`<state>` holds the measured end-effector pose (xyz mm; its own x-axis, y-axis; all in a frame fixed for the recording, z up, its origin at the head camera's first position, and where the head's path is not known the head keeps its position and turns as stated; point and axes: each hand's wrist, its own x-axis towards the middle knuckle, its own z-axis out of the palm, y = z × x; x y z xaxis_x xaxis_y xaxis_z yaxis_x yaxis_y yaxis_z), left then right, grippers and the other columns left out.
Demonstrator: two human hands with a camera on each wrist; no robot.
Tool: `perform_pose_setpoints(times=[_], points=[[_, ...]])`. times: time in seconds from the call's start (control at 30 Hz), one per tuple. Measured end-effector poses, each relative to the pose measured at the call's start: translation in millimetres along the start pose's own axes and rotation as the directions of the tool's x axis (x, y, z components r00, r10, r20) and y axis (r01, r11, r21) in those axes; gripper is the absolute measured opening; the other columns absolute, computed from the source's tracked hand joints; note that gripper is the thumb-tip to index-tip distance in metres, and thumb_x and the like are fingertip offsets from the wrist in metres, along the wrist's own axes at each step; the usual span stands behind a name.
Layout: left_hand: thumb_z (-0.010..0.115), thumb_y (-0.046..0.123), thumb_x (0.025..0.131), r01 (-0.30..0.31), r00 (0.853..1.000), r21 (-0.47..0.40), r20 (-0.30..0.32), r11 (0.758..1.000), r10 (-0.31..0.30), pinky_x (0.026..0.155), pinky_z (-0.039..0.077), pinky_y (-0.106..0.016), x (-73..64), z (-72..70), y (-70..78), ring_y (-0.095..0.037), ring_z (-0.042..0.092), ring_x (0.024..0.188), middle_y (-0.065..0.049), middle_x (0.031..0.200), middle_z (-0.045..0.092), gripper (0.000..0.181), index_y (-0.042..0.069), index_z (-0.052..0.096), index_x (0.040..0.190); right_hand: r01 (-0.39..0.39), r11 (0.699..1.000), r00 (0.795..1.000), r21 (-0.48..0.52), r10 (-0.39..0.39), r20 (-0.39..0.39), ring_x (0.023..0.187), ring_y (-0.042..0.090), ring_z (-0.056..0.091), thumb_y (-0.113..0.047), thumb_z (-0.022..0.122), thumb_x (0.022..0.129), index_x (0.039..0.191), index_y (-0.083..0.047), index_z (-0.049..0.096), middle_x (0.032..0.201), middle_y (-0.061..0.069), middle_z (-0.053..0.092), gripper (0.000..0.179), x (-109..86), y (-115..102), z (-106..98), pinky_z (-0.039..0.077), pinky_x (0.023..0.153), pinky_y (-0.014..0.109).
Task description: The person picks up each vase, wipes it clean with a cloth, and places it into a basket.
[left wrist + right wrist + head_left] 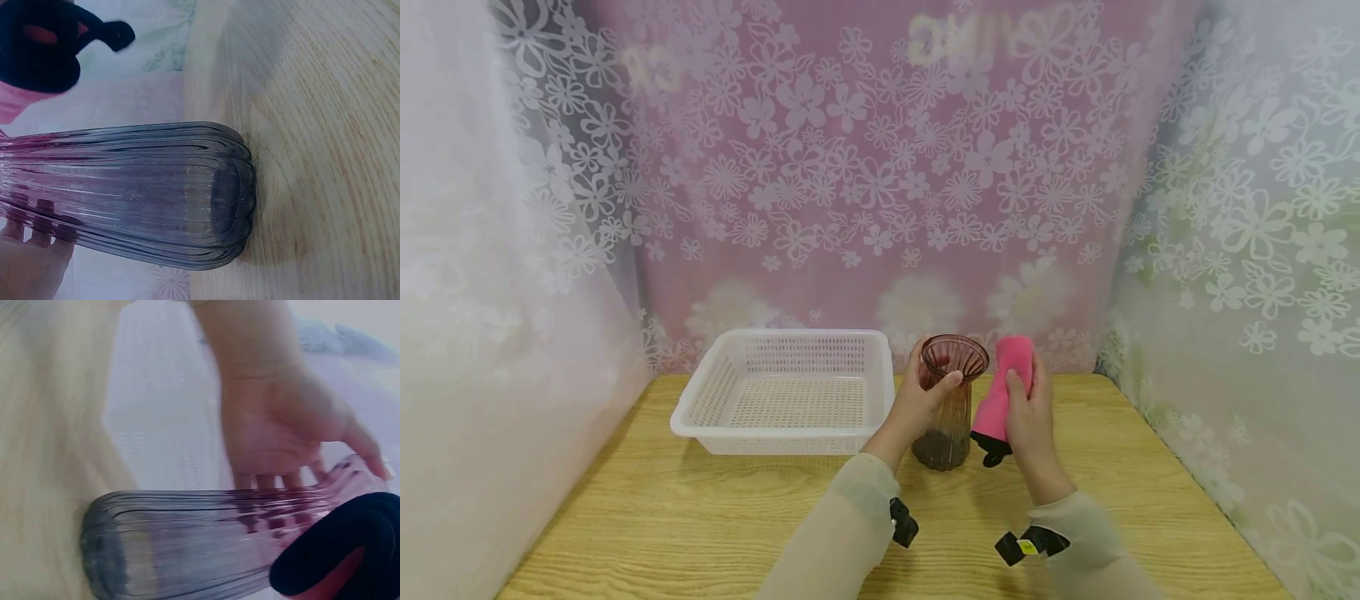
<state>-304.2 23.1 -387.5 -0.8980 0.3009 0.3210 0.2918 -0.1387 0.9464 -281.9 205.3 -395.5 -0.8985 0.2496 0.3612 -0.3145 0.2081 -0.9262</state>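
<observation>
A ribbed glass vase [951, 421], reddish at its flared rim and smoky grey at the base, stands nearly upright on the table. My left hand [917, 404] grips it just under the rim, thumb in front and fingers behind; those fingers show through the glass in the right wrist view. To the right, my right hand [1032, 412] holds a bunched pink cloth [1004, 396] with a black edge and small black loop. A gap separates cloth and vase in the head view. The cloth's dark edge [47, 62] hangs beside the vase [137, 194] in the left wrist view.
A white perforated plastic basket [880, 392] sits left of the vase, its inside showing only bare mesh. Under everything is a wood-grain table [775, 517]. Flower-printed curtains [880, 167] enclose the back and both sides.
</observation>
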Motion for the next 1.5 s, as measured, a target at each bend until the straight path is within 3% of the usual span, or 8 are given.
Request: perform_pose_setpoints(times=[0.23,0.4,0.6,0.73,0.87,1.03,1.27,1.5], points=[[0.069,0.033,0.096,0.002,1.0,0.013,-0.018,1.0,-0.002,0.108,0.041,-0.044,-0.7,0.6,-0.2,-0.035,0.048,0.134,-0.025,0.145,0.048,0.086,0.019,0.014,0.161,0.204,0.978,0.976,-0.048,-0.207,-0.061,0.097,0.016,0.047,-0.024,0.041,0.109,0.162,-0.023,0.016,0.142,0.018,0.034,0.059,-5.4,15.1,15.6,0.044,0.076,0.022],[0.07,0.031,0.096,-0.003,1.0,0.004,-0.026,1.0,0.003,0.108,0.042,-0.044,-0.1,1.3,-0.6,-0.034,0.049,0.133,-0.024,0.144,0.049,0.086,0.018,0.015,0.161,0.281,0.959,0.957,-0.042,-0.283,-0.07,0.102,0.013,0.046,-0.015,0.039,0.109,0.162,-0.018,0.011,0.152,0.02,0.027,0.06,-8.2,14.5,25.1,0.042,0.081,0.025],[0.069,0.029,0.097,-0.006,1.0,0.021,-0.019,1.0,0.006,0.107,0.042,-0.043,-0.2,1.4,1.1,-0.03,0.051,0.131,-0.023,0.143,0.051,0.085,0.019,0.015,0.161,0.379,0.925,0.922,-0.011,-0.379,-0.078,0.104,0.011,0.043,-0.002,0.038,0.107,0.159,-0.001,0.005,0.15,0.03,0.023,0.062,-21.1,-10.5,34.0,0.04,0.085,0.027],[0.069,0.033,0.096,-0.014,1.0,0.034,-0.015,0.999,0.014,0.105,0.043,-0.042,-1.5,1.1,2.1,-0.025,0.054,0.126,-0.023,0.141,0.053,0.086,0.018,0.015,0.161,0.435,0.9,0.896,-0.034,-0.437,-0.08,0.111,0.02,0.041,-0.002,0.038,0.107,0.159,-0.002,-0.001,0.153,0.027,0.019,0.065,-15.2,5.6,40.1,0.037,0.089,0.026],[0.069,0.031,0.096,-0.024,1.0,0.037,-0.012,0.999,0.025,0.102,0.045,-0.039,-2.1,1.3,2.3,-0.021,0.057,0.12,-0.024,0.138,0.054,0.085,0.017,0.015,0.161,0.44,0.895,0.889,-0.081,-0.446,-0.103,0.124,0.03,0.038,-0.009,0.04,0.108,0.161,-0.01,-0.001,0.16,0.016,0.015,0.067,-7.5,26.3,44.8,0.035,0.097,0.033],[0.068,0.029,0.097,-0.037,0.999,0.033,-0.005,0.999,0.037,0.101,0.046,-0.037,-0.7,0.9,2.2,-0.021,0.057,0.119,-0.027,0.138,0.054,0.084,0.016,0.015,0.161,0.439,0.894,0.886,-0.087,-0.447,-0.123,0.128,0.034,0.038,-0.011,0.041,0.108,0.162,-0.011,0.002,0.16,0.016,0.017,0.067,-6.5,29.7,48.8,0.035,0.099,0.052],[0.068,0.029,0.097,-0.035,0.999,0.037,-0.007,0.999,0.035,0.104,0.044,-0.041,-0.6,0.6,1.6,-0.026,0.055,0.125,-0.027,0.141,0.051,0.085,0.016,0.014,0.161,0.442,0.89,0.879,-0.112,-0.454,-0.144,0.134,0.035,0.034,-0.011,0.042,0.107,0.162,-0.011,0.005,0.161,0.015,0.018,0.065,-7.5,33.7,52.0,0.033,0.105,0.055],[0.068,0.032,0.097,-0.003,1.0,0.044,-0.018,0.999,0.004,0.107,0.042,-0.044,-1.4,0.1,0.7,-0.029,0.051,0.132,-0.024,0.144,0.049,0.086,0.019,0.013,0.162,0.369,0.926,0.917,-0.078,-0.376,-0.132,0.132,0.034,0.037,-0.014,0.039,0.109,0.162,-0.017,0.003,0.159,0.017,0.018,0.064,-12.3,37.0,54.2,0.035,0.103,0.056]])
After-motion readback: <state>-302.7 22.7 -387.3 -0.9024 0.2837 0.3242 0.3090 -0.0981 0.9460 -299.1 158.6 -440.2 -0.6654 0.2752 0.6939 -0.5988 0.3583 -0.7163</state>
